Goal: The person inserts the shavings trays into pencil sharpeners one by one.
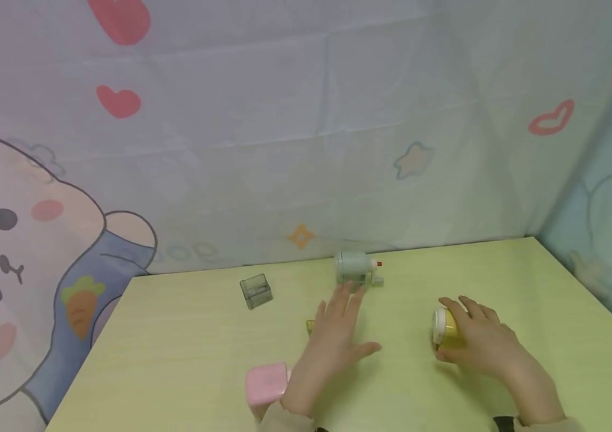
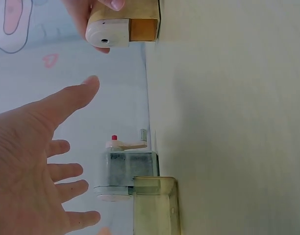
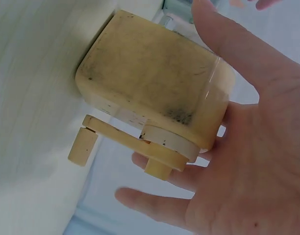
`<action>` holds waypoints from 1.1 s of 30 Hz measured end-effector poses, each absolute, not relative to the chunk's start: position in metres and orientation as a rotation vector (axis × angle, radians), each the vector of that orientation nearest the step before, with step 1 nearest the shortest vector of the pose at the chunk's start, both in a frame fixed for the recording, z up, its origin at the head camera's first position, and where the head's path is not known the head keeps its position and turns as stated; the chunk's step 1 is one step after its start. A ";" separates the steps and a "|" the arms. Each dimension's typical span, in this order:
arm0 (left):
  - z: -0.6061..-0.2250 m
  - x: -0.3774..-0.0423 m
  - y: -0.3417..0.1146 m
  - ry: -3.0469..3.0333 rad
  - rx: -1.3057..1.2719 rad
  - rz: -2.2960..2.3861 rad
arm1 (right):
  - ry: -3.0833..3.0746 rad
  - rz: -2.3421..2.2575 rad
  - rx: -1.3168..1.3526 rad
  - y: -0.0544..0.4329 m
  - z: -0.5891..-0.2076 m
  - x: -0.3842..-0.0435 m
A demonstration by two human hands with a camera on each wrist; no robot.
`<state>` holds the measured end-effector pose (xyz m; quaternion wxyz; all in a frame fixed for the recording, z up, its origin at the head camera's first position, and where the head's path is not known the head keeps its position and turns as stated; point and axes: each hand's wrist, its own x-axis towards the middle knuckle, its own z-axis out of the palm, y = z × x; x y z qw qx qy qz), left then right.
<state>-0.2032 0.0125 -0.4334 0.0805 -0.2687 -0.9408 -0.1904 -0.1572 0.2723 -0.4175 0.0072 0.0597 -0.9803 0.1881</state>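
Observation:
My right hand (image 1: 486, 339) grips a yellow hand-crank pencil sharpener (image 1: 450, 327) by its body. Its crank (image 3: 123, 142) shows in the right wrist view, and its white front with the pencil hole (image 2: 105, 40) in the left wrist view. Fingers spread, my left hand (image 1: 335, 339) holds nothing and hovers over the table, thumb pointing right. Just past its fingertips stands a blue-grey crank sharpener (image 1: 353, 264). A clear yellow shavings drawer (image 2: 157, 210) lies beneath the left hand, mostly hidden by it in the head view.
Left of my left wrist stands a pink sharpener (image 1: 266, 384), partly covered by the forearm. Farther back lies a clear grey shavings drawer (image 1: 256, 291). A printed cloth (image 1: 263, 150) hangs behind the pale table (image 1: 176, 336), with another cloth along the right side.

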 end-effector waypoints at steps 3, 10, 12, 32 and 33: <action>-0.434 -0.204 0.015 -2.854 -0.783 -0.555 | -3.050 0.615 0.232 0.276 -0.419 -0.160; -0.441 -0.209 0.021 -2.892 -0.778 -0.535 | -3.016 0.627 0.283 0.282 -0.422 -0.164; -0.444 -0.210 0.023 -2.891 -0.784 -0.528 | -3.017 0.625 0.291 0.283 -0.422 -0.164; -0.454 -0.212 0.025 -3.025 -0.569 -0.238 | -2.978 0.579 0.337 0.285 -0.427 -0.166; -0.454 -0.212 0.024 -3.029 -0.539 -0.218 | -2.975 0.576 0.338 0.285 -0.427 -0.166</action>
